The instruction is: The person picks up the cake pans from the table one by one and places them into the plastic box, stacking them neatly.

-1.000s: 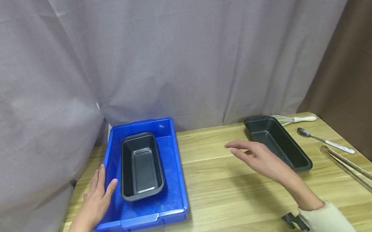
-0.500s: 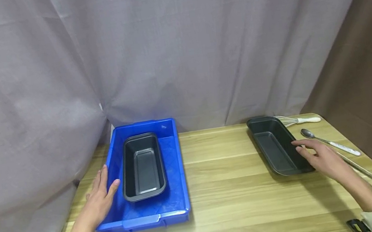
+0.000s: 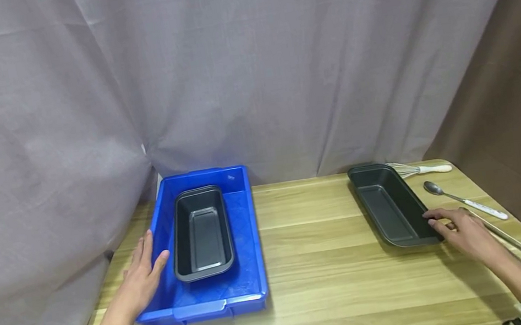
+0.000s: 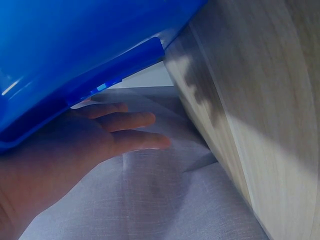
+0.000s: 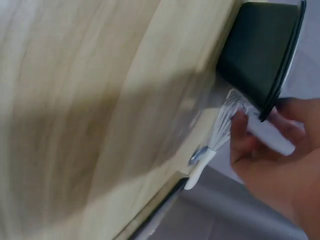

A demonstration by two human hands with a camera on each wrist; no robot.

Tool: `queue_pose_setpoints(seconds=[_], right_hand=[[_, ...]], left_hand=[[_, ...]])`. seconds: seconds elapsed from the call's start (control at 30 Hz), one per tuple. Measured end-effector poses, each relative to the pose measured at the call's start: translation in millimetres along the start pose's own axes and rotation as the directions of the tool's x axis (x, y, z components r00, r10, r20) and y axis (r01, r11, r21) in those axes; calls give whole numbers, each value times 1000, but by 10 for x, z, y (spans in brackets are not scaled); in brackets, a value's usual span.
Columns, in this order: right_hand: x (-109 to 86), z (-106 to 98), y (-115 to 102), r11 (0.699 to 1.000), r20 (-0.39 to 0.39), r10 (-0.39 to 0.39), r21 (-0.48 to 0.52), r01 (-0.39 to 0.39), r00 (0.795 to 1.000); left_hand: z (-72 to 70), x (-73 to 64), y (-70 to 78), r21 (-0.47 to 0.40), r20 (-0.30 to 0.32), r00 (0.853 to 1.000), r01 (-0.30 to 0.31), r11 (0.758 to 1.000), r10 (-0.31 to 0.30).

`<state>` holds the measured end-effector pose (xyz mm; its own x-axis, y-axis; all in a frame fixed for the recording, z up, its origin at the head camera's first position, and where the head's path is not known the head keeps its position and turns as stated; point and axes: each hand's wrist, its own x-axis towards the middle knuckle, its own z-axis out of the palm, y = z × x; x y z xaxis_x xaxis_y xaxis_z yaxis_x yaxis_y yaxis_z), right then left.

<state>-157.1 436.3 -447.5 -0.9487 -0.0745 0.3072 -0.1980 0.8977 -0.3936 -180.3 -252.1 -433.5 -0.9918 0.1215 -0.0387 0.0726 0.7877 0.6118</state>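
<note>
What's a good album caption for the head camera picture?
Left hand against a blue bin, right hand touching a dark pan.

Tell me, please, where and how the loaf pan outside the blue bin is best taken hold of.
I would pinch the loaf pan by its long right rim, towards the near corner, coming from the right, where the right hand is. The rim juts beyond walls that taper to the base, so it should offer an easy hold; the whisk crowds only the far corner.
</note>
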Motion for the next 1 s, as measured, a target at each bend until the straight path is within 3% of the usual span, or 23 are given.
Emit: queue_pose_setpoints(seconds=[0.1, 0.2, 0.27, 0.33, 0.4, 0.47, 0.6, 0.67, 0.73, 0.77, 0.87, 0.93, 1.0], right_hand=[[-52, 45, 47, 998, 41, 14, 61, -17, 999], [-131, 107, 109, 971, 98, 32, 234, -55, 995], [-160, 149, 151, 927, 139, 40, 365, -89, 989], [-162, 191, 195, 847, 189, 12, 519, -110, 982], [-150, 230, 236, 751, 230, -21, 646, -137, 973], [-141, 262, 267, 610, 263, -74, 775, -164, 962], [-119, 317, 320, 219, 295, -248, 945, -244, 923], [-95, 349, 341, 26, 290, -366, 953, -302, 884], [-61, 382, 357, -117, 279, -457, 922, -368, 844], [-47, 401, 361, -166, 270, -489, 905, -392, 830], [-16, 455, 341, -262, 244, -536, 862, -434, 808], [-6, 489, 309, -297, 227, -538, 850, -435, 812], [-5, 511, 258, -307, 208, -532, 856, -416, 821]], left_hand=[[7, 1, -5, -3, -1, 1000, -8, 1000, 8], [11, 3, 0, -10, -1, 1000, -15, 1000, 15], [10, 3, 8, -13, -1, 1000, -15, 1000, 15], [4, 2, 14, -13, -1, 1000, -10, 1000, 10], [-2, 8, 14, -8, -1, 1000, -6, 1000, 6], [-9, 15, 14, -2, 1, 1000, -2, 1000, 2], [-9, 15, 9, 2, 5, 1000, 3, 1000, -3], [-4, 8, 6, 0, 4, 1000, 1, 1000, -1], [1, 0, 0, -4, 1, 1000, -2, 1000, 2], [3, -3, -3, -4, 0, 1000, -3, 1000, 3], [5, -9, -5, -9, -1, 1000, -4, 1000, 4], [3, -8, -3, -12, -2, 1000, -6, 1000, 5], [0, -4, -4, -15, -5, 1000, -9, 1000, 9]])
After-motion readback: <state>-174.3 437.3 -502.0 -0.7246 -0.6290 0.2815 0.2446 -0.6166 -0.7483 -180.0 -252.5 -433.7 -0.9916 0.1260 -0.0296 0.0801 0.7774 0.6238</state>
